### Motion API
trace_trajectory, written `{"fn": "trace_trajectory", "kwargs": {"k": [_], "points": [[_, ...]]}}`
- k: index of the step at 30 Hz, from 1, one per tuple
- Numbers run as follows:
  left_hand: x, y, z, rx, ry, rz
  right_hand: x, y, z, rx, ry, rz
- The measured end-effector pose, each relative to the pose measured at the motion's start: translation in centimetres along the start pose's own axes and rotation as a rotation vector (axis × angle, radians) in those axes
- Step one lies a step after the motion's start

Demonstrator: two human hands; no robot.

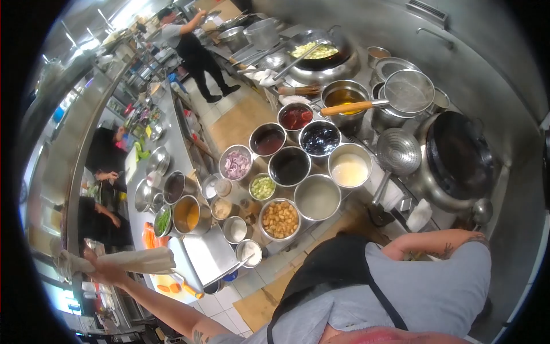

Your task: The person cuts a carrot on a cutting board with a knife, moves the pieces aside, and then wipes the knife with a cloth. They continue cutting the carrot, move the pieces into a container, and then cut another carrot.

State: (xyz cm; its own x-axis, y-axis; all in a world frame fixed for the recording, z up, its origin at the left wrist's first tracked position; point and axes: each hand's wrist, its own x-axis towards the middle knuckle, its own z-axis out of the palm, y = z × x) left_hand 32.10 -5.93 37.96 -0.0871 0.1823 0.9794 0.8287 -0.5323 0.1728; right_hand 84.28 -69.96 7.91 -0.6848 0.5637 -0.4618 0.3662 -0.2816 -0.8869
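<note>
Stretching away up the left of the view, a long grey metal table (171,123) carries pots, bowls and chopped food. Of the two arms, the bent right forearm (438,239) lies across the side of the grey shirt, and its hand is hidden there, so I cannot tell whether it is wide, narrow or holding something. A flat, shiny rectangular steel cover (213,252) lies at the table's near end, among round metal containers. Left of that cover is the off-white, lengthwise-folded fabric cloth (143,261), its free end overlapping the near end of the table in the view; whether it touches the surface is unclear. Its long axis runs almost level across the view, the broad, blunt end pointing right toward the cover and the shorter, bunched end left. It should handle as light, soft and limp, neither fragile nor slippery, though dampness would add weight; the stacked folds near the bunched part look the surest place to hold. The left hand (106,270) is closed around it just there, leaving the longer part free. Smallest are the orange cut pieces (168,286), just below the free end in the view.
</note>
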Motion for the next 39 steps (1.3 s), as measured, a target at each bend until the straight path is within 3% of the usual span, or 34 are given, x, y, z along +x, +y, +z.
{"fn": "trace_trajectory", "kwargs": {"k": [2, 4, 5, 17, 20, 23, 27, 29, 31, 34, 36, 39], "points": [[-0.1, -0.9, -0.6, 0.041, -0.012, -0.009, 0.6, 2.2, 0.1, -0.044, -0.006, -0.044], [0.2, 0.7, -0.6, -0.064, -0.022, -0.208, 1.1, 4.6, 0.5, -0.041, 0.008, -0.058], [0.7, 5.1, -1.5, -0.181, -0.006, -0.353, 1.2, 4.8, 0.4, -0.049, -0.003, -0.057], [0.5, 9.3, -2.5, -0.351, -0.006, -0.514, 0.1, 4.3, -0.6, -0.082, -0.009, -0.084], [0.3, 8.1, -1.7, -0.488, 0.032, -0.448, 0.1, 4.2, -0.4, -0.040, 0.001, -0.130], [0.0, 7.6, -0.7, -0.560, 0.070, -0.551, 0.3, 5.7, 0.1, 0.058, 0.002, -0.173], [0.4, 11.3, -1.3, -0.587, 0.045, -0.693, 0.2, 6.0, 0.2, 0.087, -0.025, -0.169], [0.3, 11.9, -1.5, -0.637, 0.052, -0.678, 1.1, 7.7, 0.7, 0.095, -0.041, -0.145], [0.2, 13.8, -1.9, -0.541, 0.076, -0.705, 4.5, 13.9, 2.7, 0.063, -0.064, -0.126], [0.2, 13.3, -2.2, -0.511, 0.095, -0.667, 4.7, 11.0, 2.0, -0.151, -0.143, 0.063], [0.5, 12.8, -2.4, -0.556, 0.045, -0.700, 2.9, 4.1, 0.3, -0.098, -0.148, -0.039], [0.3, 10.8, -3.4, -0.632, -0.101, -0.837, 3.5, 1.3, 1.5, 0.031, -0.096, -0.117]]}}
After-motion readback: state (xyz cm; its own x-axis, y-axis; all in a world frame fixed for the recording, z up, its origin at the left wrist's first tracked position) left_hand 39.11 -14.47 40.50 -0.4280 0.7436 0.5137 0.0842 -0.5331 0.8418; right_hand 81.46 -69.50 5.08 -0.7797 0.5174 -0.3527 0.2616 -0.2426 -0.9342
